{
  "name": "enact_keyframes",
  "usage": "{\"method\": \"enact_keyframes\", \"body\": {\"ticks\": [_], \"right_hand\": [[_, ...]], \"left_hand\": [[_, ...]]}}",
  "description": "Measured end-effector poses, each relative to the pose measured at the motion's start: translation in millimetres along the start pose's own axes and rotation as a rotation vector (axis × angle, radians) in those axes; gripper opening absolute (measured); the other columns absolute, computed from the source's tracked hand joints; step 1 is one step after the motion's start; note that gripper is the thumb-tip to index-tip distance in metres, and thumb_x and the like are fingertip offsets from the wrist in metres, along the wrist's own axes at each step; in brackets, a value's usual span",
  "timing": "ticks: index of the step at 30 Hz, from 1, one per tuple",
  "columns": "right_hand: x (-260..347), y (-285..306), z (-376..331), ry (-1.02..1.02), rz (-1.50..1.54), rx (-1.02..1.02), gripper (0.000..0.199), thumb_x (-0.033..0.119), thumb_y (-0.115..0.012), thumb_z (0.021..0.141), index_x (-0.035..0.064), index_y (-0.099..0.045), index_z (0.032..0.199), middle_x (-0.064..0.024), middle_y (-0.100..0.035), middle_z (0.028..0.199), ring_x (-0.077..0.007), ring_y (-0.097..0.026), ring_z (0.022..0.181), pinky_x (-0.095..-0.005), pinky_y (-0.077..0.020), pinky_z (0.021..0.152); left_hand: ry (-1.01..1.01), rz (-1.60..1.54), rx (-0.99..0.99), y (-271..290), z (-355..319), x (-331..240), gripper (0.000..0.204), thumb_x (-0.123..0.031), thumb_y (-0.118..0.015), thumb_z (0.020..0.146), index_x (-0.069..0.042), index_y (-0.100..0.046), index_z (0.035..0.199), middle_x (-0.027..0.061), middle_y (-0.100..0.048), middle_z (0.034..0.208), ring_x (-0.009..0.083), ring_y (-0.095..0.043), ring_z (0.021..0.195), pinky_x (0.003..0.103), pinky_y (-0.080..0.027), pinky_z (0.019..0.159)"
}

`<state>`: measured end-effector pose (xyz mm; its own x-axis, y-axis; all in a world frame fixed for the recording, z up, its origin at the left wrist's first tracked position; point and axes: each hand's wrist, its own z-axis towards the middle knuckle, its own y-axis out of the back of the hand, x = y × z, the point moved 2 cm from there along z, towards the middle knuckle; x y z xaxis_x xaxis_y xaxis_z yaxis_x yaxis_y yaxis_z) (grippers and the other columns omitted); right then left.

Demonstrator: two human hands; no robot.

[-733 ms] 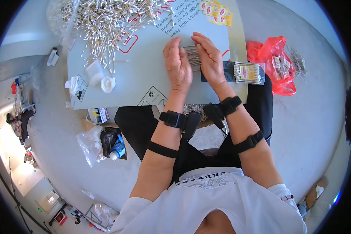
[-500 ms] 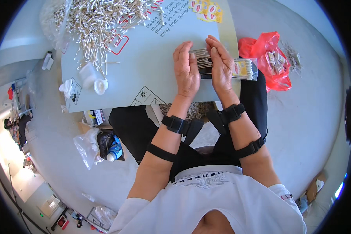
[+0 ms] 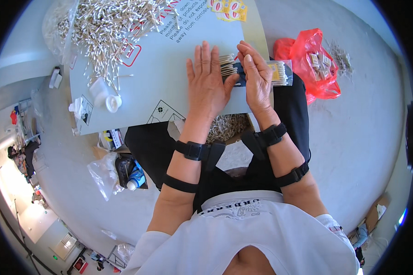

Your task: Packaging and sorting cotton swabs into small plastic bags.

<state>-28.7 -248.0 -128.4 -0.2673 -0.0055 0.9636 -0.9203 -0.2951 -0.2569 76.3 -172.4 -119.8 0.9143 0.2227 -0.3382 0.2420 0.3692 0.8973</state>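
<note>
Swab bundle (image 3: 227,66): lies on the grey board (image 3: 170,78), at its near right corner, between the two hands. One end sits inside a clear packet (image 3: 280,73) that overhangs the board's right edge.

Left hand (image 3: 209,82): flat, fingers spread wide, palm pressed on the bundle's left part. It grips nothing.

Right hand (image 3: 257,78): fingers curled narrow over the packet mouth, pinching swabs and packet together.

Judged step: bundle being squared and fed into the packet. The next move calls for keeping the swabs aligned under the left palm while the right holds the mouth open; a loose pinch could let them fan out.

Surroundings, from the board: loose swab heap (image 3: 105,27) at its far left; white cup (image 3: 98,89) near its left edge; red bag (image 3: 314,62) on the floor to its right; box of swabs (image 3: 227,126) below its near edge.
</note>
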Motion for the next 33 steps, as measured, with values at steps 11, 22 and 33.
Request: {"method": "enact_keyframes", "body": {"ticks": [11,22,33], "right_hand": [[-5,-2,-9,0.056,-0.105,0.028,0.032,0.019,-0.046,0.102,-0.0028,-0.059,0.121,-0.0176,-0.050,0.138,-0.0247,-0.048,0.127,-0.0329,-0.0377,0.105],[-13,-8,3,0.024,-0.065,-0.003,0.039,0.021,-0.042,0.104,-0.0051,-0.052,0.131,-0.0129,-0.047,0.141,-0.0191,-0.048,0.126,-0.0312,-0.0383,0.108],[-11,-10,1,-0.010,0.017,-0.040,0.040,0.026,-0.046,0.103,-0.0044,-0.054,0.127,-0.0179,-0.050,0.139,-0.0227,-0.046,0.128,-0.0300,-0.0360,0.106]], "left_hand": [[0.006,0.088,0.250,-2,-12,-5,0.078,-0.052,-0.052,0.091,-0.003,-0.030,0.148,0.0174,-0.024,0.156,0.0314,-0.017,0.147,0.055,-0.009,0.116],[0.325,-0.930,-0.315,-8,5,20,0.061,-0.037,-0.037,0.104,0.006,-0.026,0.146,0.0246,-0.028,0.151,0.0328,-0.028,0.141,0.040,-0.023,0.115],[0.472,-1.558,-0.470,-19,12,32,0.069,-0.048,-0.043,0.100,0.006,-0.032,0.142,0.0203,-0.036,0.147,0.0314,-0.034,0.138,0.044,-0.025,0.115]]}}
